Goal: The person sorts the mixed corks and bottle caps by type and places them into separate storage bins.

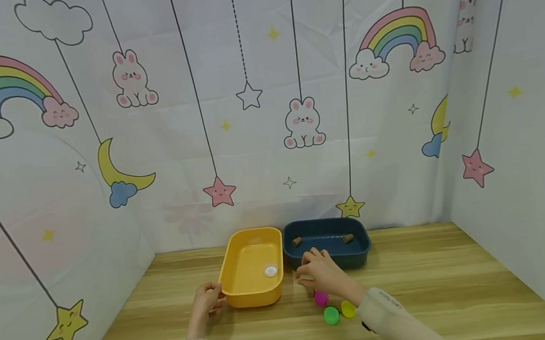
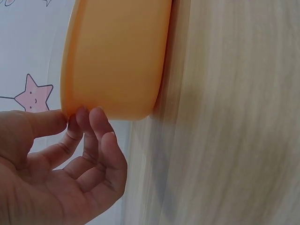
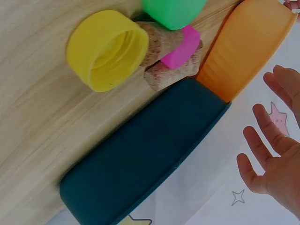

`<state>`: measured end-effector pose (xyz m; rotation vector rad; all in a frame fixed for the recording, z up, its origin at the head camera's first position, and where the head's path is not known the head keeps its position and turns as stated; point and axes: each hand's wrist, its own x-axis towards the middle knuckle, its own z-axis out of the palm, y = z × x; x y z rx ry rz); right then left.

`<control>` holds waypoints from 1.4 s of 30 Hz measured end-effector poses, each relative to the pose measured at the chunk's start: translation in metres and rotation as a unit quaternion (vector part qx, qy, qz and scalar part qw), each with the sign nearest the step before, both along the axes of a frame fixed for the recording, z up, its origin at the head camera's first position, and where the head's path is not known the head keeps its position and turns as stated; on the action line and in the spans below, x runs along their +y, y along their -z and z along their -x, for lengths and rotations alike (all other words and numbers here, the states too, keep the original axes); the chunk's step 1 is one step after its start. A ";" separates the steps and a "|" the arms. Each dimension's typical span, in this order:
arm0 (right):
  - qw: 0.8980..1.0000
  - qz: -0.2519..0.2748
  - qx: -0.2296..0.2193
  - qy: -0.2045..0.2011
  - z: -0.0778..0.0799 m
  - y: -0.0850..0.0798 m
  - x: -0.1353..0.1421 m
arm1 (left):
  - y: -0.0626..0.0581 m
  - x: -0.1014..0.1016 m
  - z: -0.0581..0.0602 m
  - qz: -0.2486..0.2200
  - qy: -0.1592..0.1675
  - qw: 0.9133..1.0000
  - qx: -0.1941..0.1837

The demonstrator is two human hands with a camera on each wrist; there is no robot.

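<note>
At the near left corner of the yellow-orange tray (image 1: 244,268), my left hand (image 1: 207,303) pinches the rim between thumb and fingers. A white bottle cap (image 1: 271,271) lies inside that tray. My right hand (image 1: 325,273) hovers by the front of the dark blue tray (image 1: 354,260), fingers spread and holding nothing in the right wrist view. Below it on the table are a pink cap (image 1: 321,298), a green cap (image 1: 331,316) and a yellow cap (image 1: 348,309). Two corks (image 3: 164,77) lie beside the pink cap, mostly hidden by the hand in the head view.
Inside the blue tray lie a left cork (image 1: 297,241) and a right cork (image 1: 348,238). Both trays stand side by side at the back of the wooden table (image 1: 420,281). A white printed cloth (image 1: 261,155) hangs behind and at both sides.
</note>
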<state>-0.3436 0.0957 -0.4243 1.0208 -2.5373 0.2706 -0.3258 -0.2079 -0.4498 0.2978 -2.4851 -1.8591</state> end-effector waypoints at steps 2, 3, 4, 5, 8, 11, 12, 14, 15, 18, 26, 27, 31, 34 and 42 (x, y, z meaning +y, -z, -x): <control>1.000 -0.003 0.001 0.005 0.001 0.002 0.002 | 0.000 0.000 0.000 -0.001 0.000 1.000 0.000; 1.000 -0.003 0.003 0.006 0.002 0.003 0.003 | 0.000 0.000 0.000 -0.002 0.000 1.000 0.000; 1.000 -0.002 0.003 0.008 0.002 0.005 0.004 | 0.000 0.000 0.000 -0.002 0.000 1.000 0.000; 1.000 0.000 0.005 0.007 0.002 0.005 0.005 | 0.001 0.000 0.000 -0.002 0.000 1.000 0.001; 1.000 0.009 0.007 0.006 0.003 0.008 0.007 | 0.001 0.000 0.000 -0.003 -0.002 1.000 0.003; 1.000 0.007 0.001 0.014 0.004 0.010 0.010 | 0.001 0.000 0.000 -0.002 -0.002 1.000 0.003; 1.000 0.005 -0.003 0.018 0.005 0.011 0.011 | 0.001 0.000 0.000 -0.002 -0.002 1.000 0.003; 1.000 0.000 -0.012 0.026 0.005 0.012 0.013 | 0.001 0.000 0.001 -0.002 0.000 1.000 0.003; 0.999 -0.003 -0.016 0.030 0.005 0.012 0.014 | 0.001 0.000 0.001 -0.002 0.000 1.000 0.002; 0.999 -0.004 -0.018 0.032 0.005 0.014 0.016 | 0.001 0.000 0.001 -0.002 0.000 1.000 0.002; 0.999 -0.009 -0.004 0.048 0.004 0.019 0.019 | 0.003 0.000 0.002 -0.004 -0.003 1.000 0.006; 0.999 -0.013 -0.003 0.052 0.004 0.020 0.020 | 0.003 0.000 0.002 -0.004 -0.002 1.000 0.005; 0.998 -0.027 0.001 0.061 0.005 0.023 0.022 | 0.004 0.000 0.002 -0.003 -0.001 1.000 0.003; 0.997 -0.040 0.004 0.070 0.006 0.026 0.023 | 0.003 -0.001 0.002 -0.003 -0.001 1.000 0.003; 0.993 -0.077 0.031 0.079 0.011 0.034 0.025 | 0.003 -0.001 0.002 0.001 -0.001 1.000 0.003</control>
